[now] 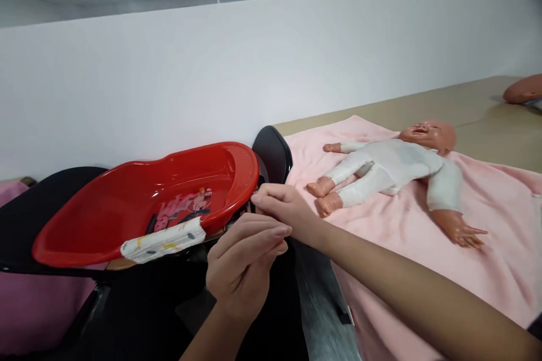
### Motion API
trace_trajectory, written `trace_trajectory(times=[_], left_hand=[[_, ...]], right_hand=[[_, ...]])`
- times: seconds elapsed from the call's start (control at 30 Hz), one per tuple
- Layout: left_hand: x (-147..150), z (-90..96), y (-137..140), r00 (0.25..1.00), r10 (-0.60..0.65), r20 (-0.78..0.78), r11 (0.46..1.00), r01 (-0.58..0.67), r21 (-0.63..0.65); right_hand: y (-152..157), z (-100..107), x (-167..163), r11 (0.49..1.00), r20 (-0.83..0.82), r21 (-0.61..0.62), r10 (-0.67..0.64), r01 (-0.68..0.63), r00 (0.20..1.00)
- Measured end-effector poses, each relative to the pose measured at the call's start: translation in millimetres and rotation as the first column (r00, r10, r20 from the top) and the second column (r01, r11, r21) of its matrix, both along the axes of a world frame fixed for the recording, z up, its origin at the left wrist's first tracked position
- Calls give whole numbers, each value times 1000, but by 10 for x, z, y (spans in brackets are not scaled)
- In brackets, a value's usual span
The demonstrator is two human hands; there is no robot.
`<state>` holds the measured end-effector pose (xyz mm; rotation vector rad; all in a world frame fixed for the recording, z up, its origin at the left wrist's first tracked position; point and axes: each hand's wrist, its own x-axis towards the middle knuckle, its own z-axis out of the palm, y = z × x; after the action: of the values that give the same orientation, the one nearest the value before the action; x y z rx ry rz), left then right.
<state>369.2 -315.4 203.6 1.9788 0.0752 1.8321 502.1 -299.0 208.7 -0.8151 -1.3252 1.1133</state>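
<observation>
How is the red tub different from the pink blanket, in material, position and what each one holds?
The red tub is hard, glossy and tilted on a black chair; the pink blanket is soft, matte and spread flat on the table. A folded diaper hangs on the tub's rim; a doll lies on the blanket.

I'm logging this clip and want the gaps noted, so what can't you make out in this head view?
- Whether the left hand or right hand pinches anything: curled fingers hide it.
- The diaper on the red tub rim: its far part is behind the rim.
- The picture inside the tub: too small and blurred.
- The pinkish thing at the right edge: cut off.
- The doll on the pink blanket: far arm hidden.
</observation>
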Motion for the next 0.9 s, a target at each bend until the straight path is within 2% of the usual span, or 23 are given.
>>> trace_trajectory(times=[0.1,0.2,0.3,0.47,0.7,0.9], left_hand=[[-117,47,21,973,226,47,963,-231,142],[-195,95,17,933,353,66,906,-359,227],[-269,158,-27,925,380,21,882,-369,295],[-395,232,-160,894,428,-133,855,-353,379],[-480,235,-247,847,475,-238,840,-357,409],[-526,247,-232,841,472,-264,836,-331,438]], right_hand=[[-350,230,77,983,-178,173,94,-63,980],[-590,325,112,951,-214,249,239,-184,947],[-668,302,83,926,-205,248,337,-284,919],[-682,252,40,881,-208,324,422,-345,882],[-676,265,58,891,-215,306,409,-336,887],[-640,239,39,898,-202,283,399,-337,894]])
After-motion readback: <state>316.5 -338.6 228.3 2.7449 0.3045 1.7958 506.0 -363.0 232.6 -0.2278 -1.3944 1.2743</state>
